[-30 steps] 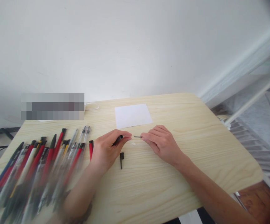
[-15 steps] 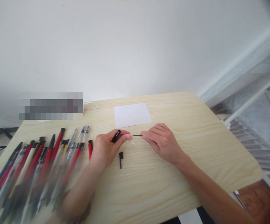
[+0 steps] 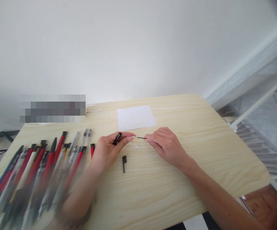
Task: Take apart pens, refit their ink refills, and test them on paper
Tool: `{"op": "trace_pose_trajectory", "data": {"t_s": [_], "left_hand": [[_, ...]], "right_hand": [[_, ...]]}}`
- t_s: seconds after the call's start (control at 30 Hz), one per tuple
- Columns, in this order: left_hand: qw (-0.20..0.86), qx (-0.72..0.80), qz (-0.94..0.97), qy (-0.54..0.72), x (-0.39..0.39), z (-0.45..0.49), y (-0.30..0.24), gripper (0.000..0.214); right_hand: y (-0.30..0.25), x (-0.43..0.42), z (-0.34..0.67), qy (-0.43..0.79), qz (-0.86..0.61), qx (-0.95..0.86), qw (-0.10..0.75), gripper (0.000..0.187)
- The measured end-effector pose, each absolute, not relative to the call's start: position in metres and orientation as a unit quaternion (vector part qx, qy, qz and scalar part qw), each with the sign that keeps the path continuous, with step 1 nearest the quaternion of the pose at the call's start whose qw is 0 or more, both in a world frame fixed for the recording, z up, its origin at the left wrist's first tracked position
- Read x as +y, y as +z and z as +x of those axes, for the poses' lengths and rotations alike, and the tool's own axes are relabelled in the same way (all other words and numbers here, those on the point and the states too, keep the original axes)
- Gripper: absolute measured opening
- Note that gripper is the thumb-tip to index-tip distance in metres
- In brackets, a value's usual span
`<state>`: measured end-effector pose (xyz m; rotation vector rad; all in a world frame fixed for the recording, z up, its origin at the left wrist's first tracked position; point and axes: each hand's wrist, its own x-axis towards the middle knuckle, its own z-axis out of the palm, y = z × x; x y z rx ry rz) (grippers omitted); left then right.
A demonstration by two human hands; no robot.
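Low over the table, my left hand (image 3: pixel 108 150) is closed, with a black pen part (image 3: pixel 117 138) lodged between thumb and forefinger. A small whitish piece (image 3: pixel 133 137) shows at its pinched fingertips. Facing it, my right hand (image 3: pixel 167 145) pinches a thin black pen refill (image 3: pixel 141 138), its free end pointing left, just short of the whitish piece. Below, between the hands, a black pen cap (image 3: pixel 124 164) with a clip lies on the wood. A tiny white bit (image 3: pixel 137 147) appears on the tabletop under the fingertips.
Many pens (image 3: pixel 49 164), red, black, clear and blue, cover the table's left side, partly behind my left forearm. A white sheet of paper (image 3: pixel 136 118) lies beyond my hands on the wooden table (image 3: pixel 212 150). A wall (image 3: pixel 138 57) rises along the back edge.
My left fingertips have shifted slightly, and the whitish piece now shows between them. The refill's free end has risen a little. The cap and the paper have stayed put.
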<state>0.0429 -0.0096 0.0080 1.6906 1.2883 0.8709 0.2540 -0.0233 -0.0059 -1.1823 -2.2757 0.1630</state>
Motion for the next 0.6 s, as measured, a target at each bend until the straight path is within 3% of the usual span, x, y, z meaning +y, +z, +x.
{"op": "trace_pose_trajectory", "data": {"t_s": [0.33, 0.6], "left_hand": [[0.384, 0.514, 0.700, 0.314, -0.0093, 0.0434, 0.0077, 0.023], [0.272, 0.535, 0.738, 0.308, -0.0054, 0.0390, 0.0009, 0.023]], "right_hand": [[-0.0055, -0.0222, 0.2548, 0.055, -0.438, -0.857, 0.266, 0.021], [-0.0077, -0.0188, 0.2607, 0.037, -0.461, -0.854, 0.239, 0.021]]}}
